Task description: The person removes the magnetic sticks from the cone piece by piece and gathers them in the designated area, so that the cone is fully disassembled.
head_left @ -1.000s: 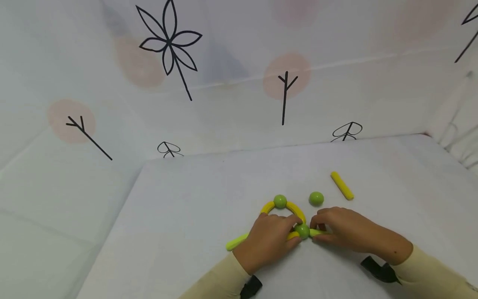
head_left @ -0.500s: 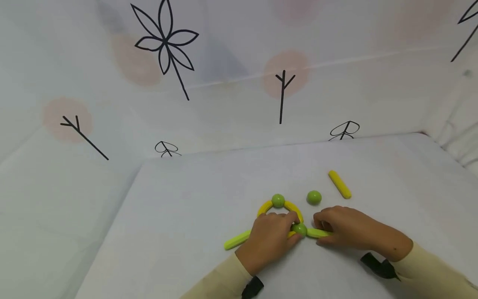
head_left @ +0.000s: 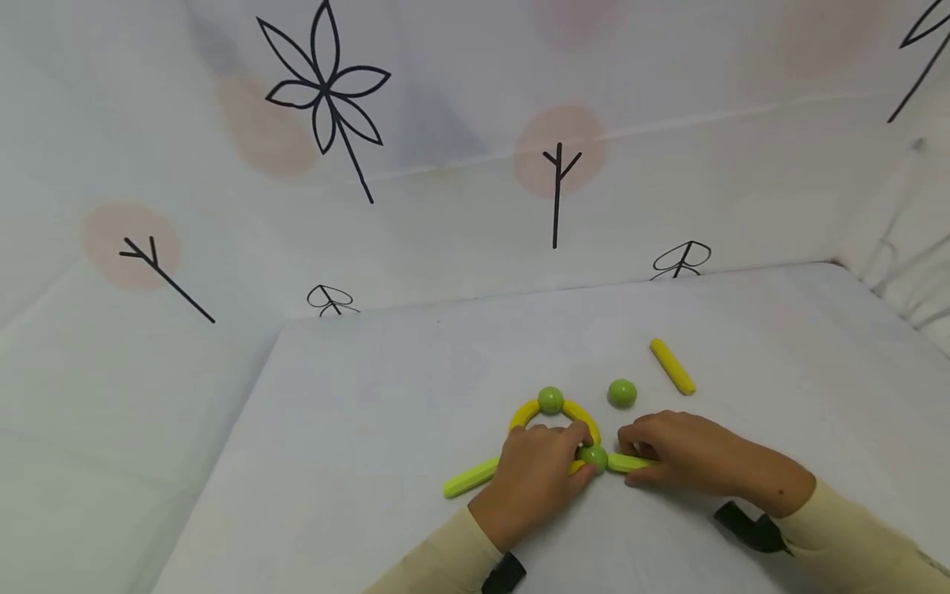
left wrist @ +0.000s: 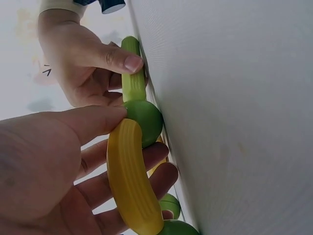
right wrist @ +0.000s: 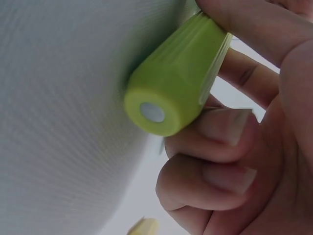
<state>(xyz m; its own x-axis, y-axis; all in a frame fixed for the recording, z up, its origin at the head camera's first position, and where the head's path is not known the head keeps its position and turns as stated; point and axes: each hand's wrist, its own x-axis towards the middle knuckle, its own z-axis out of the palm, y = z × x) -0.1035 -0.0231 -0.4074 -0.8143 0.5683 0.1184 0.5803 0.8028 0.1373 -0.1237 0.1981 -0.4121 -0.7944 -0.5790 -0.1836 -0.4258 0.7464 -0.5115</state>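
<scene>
My left hand (head_left: 536, 474) pinches a green ball (left wrist: 146, 117) between thumb and fingers. A curved yellow rod (left wrist: 128, 171) runs from that ball across its fingers. On the ball's other side, my right hand (head_left: 683, 450) holds a straight light-green toy rod (right wrist: 168, 81) by thumb and fingers; the rod's near end shows a round grey disc. In the left wrist view this rod meets the ball. Behind my left hand, yellow arcs (head_left: 583, 417) and a top green ball (head_left: 551, 400) form a ring, its lower part hidden. Another light-green rod (head_left: 469, 478) sticks out leftward.
Beyond my right hand, a loose green ball (head_left: 622, 393) and a straight yellow rod (head_left: 672, 366) lie on the white table (head_left: 386, 396). A white cloth wall (head_left: 445, 231) with black plant drawings rises behind the table. Dark devices (head_left: 753, 528) hang at both wrists.
My right fingers have shifted slightly away from the held ball, so more of the light-green rod shows beside it. My left hand keeps its hold. The whole view has drifted a little.
</scene>
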